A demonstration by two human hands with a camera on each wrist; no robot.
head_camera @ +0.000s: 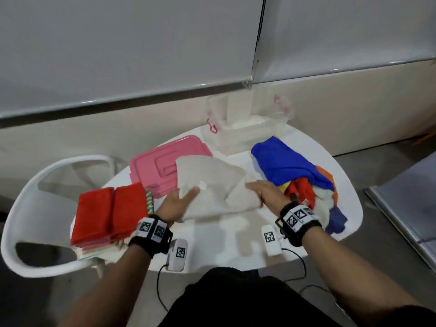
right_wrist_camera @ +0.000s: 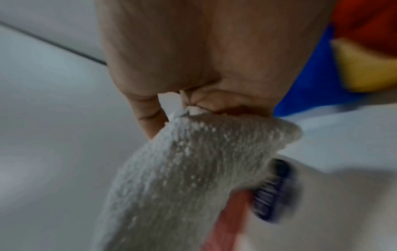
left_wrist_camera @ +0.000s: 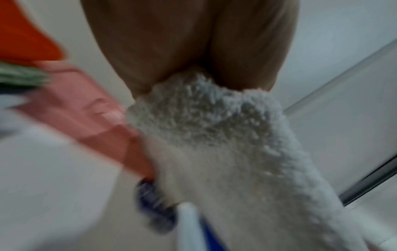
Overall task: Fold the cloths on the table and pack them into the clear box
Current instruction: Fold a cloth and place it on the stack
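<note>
A pale grey fluffy cloth [head_camera: 210,182] is held just above the middle of the white table [head_camera: 224,241]. My left hand [head_camera: 180,199] pinches its near left edge [left_wrist_camera: 204,108]. My right hand [head_camera: 262,192] pinches its right edge [right_wrist_camera: 193,135]. The clear box [head_camera: 250,128] with pink latches stands open at the table's far edge, beyond the cloth. A stack of folded cloths with red ones on top [head_camera: 108,213] lies at the left. A heap of unfolded cloths, blue [head_camera: 287,166], red and white, lies at the right.
The pink box lid [head_camera: 162,161] lies flat behind the grey cloth, partly under it. A white chair [head_camera: 35,208] stands to the left of the table. A wall with grey blinds runs behind. Cables hang from the wrist cameras over the table's near edge.
</note>
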